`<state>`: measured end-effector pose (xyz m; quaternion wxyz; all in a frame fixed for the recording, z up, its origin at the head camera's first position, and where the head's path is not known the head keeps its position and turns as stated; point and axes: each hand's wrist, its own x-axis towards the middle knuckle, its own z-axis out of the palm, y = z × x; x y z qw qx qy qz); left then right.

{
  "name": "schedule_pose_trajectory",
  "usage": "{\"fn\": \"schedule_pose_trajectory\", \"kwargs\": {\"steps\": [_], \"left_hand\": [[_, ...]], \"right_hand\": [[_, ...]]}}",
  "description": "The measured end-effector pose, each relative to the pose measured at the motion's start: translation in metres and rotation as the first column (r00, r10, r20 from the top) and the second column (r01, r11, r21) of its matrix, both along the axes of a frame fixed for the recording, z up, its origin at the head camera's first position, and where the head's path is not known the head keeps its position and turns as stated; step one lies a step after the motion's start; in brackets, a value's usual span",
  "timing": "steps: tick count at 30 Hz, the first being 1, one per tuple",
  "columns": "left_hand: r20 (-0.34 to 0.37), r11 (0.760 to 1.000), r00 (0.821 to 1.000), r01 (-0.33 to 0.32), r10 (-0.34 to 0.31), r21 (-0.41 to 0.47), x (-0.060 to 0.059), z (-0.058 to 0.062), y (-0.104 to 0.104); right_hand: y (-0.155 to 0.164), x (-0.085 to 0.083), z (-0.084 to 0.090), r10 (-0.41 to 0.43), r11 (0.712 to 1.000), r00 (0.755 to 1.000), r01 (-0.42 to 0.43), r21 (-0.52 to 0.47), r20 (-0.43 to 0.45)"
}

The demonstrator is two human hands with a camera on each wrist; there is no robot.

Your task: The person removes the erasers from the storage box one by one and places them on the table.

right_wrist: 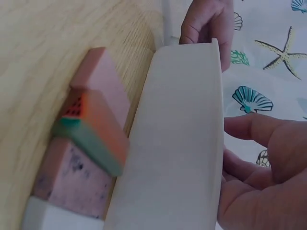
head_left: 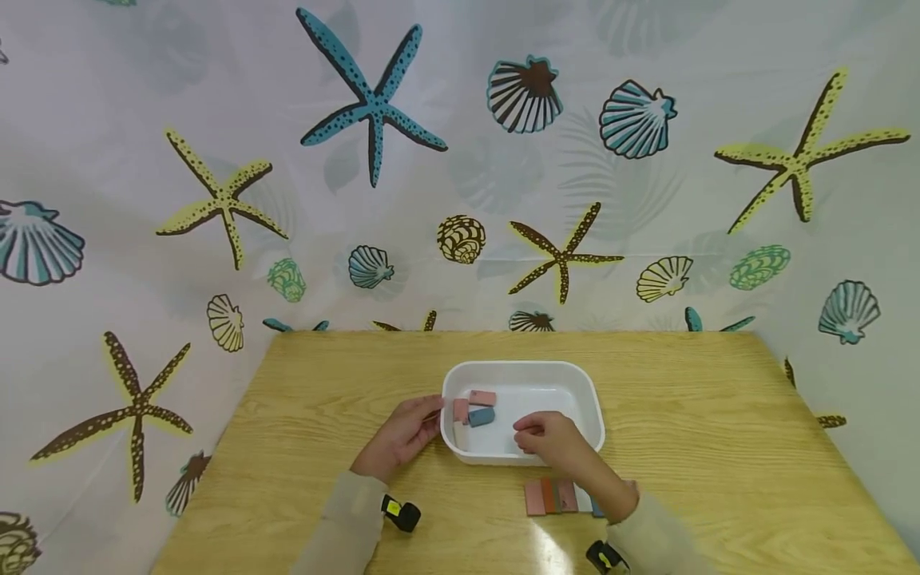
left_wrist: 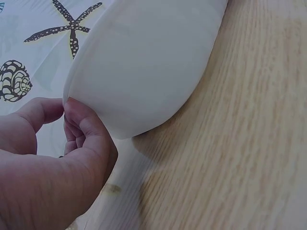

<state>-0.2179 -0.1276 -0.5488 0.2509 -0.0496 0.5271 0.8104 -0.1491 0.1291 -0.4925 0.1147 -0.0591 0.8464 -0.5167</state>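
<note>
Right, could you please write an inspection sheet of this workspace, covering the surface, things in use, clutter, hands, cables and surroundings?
Surface: wood-grain table, with a bright reflection near the person.
Job's things: white tray holding two pink blocks, a blue block and a pale block; a row of blocks lies on the person's side of it, partly hidden.
Clutter: nothing seen.
Left hand: pinches the tray's left end.
Right hand: over the tray; whether it holds anything cannot be told.
Cables: nothing seen.
Surroundings: pale cloth printed with starfish and shells, behind and at both sides.
</note>
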Motion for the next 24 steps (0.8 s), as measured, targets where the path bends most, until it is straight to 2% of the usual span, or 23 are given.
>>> {"fn": "schedule_pose_trajectory", "kwargs": {"steps": [4,6,11,16,24], "left_hand": [[0.005,1.000,1.000,-0.007,0.007,-0.004,-0.002,0.001,0.000],[0.008,1.000,1.000,-0.016,0.016,-0.009,-0.002,-0.002,0.000],[0.012,1.000,1.000,0.003,-0.003,-0.009,0.001,-0.001,-0.002],[0.007,1.000,1.000,0.000,0.000,-0.002,0.003,-0.001,-0.001],[-0.011,1.000,1.000,-0.003,0.003,0.015,-0.001,-0.004,0.002]], "right_hand": [[-0.015,-0.010,-0.002,0.008,0.999,1.000,-0.009,0.044,0.027],[-0.022,-0.015,-0.003,0.018,0.999,0.997,-0.020,0.034,0.075],[-0.036,-0.025,-0.018,0.058,0.997,0.989,-0.064,0.044,0.135],[-0.048,-0.035,-0.031,0.106,0.988,0.988,-0.117,0.097,0.115],[-0.064,-0.046,-0.037,0.124,0.980,0.990,-0.134,0.150,0.071]]}}
